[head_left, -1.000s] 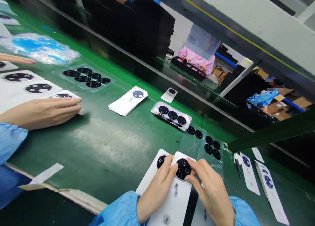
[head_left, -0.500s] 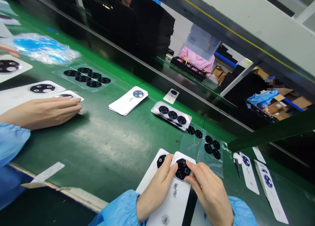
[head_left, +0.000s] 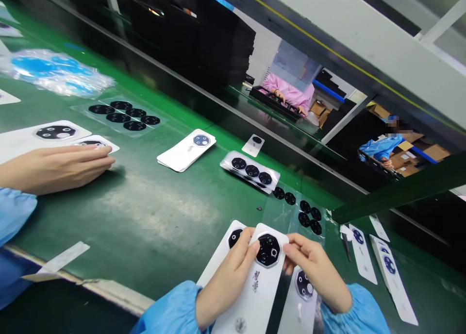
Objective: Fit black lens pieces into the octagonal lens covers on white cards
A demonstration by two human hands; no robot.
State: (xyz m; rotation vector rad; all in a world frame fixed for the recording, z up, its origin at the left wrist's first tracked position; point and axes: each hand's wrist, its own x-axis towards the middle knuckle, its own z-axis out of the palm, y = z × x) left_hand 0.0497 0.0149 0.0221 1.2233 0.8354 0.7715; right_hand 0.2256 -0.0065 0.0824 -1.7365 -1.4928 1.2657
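Note:
My left hand (head_left: 226, 278) is closed around the left edge of a white phone back panel (head_left: 254, 300), its thumb beside the black camera sticker (head_left: 268, 250). That sticker lies within the octagonal ring near the panel's top. My right hand (head_left: 316, 263) pinches the panel's upper right edge, with some fingertips hidden behind it. Under my left hand, a second white panel (head_left: 214, 266) is partly covered. Below my right hand sits another panel (head_left: 299, 302) with a camera ring.
Clear sheets of black stickers (head_left: 309, 216) lie beyond my hands, beside a stack of sticker strips (head_left: 250, 171). White panels (head_left: 185, 152) rest mid-bench, with more at right (head_left: 393, 280). A co-worker's hand (head_left: 61, 164) works at left. A green post (head_left: 400, 193) crosses at right.
My right hand has moved from the camera sticker to the panel's right edge, uncovering the sticker and the panel below. At far left, another hand and a panel have largely left view.

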